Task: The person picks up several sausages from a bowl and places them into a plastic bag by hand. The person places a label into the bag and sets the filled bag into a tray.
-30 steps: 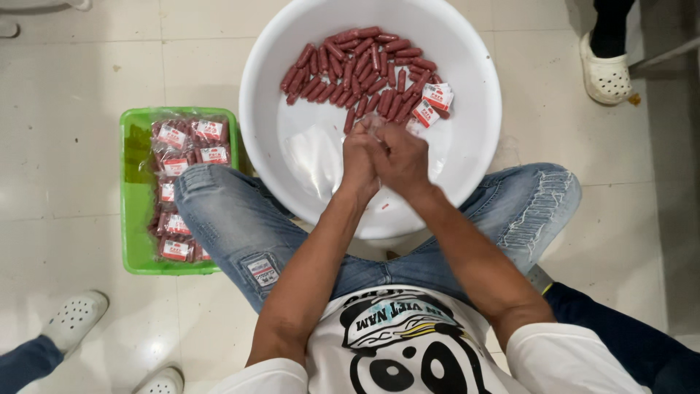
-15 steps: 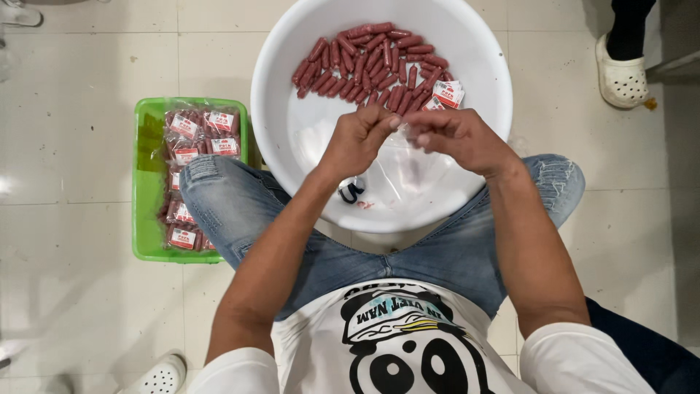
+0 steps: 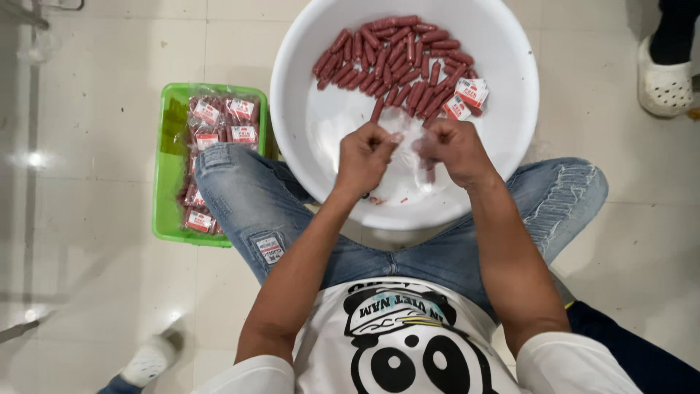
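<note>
My left hand [image 3: 364, 158] and right hand [image 3: 452, 149] pinching a clear bag [image 3: 403, 138], over white basin [image 3: 503, 157], sausages [image 3: 394, 58] beyond, green tray [image 3: 166, 190] left

Small food-packing workplace, suggested by pale tiled floor [image 3: 95, 131] used as work surface, large white basin [image 3: 510, 138] heaped with loose red sausages [image 3: 394, 55], green crate [image 3: 169, 182] filled with sealed labelled packets [image 3: 219, 120], other people's white clogs [image 3: 662, 84] seen nearby
</note>
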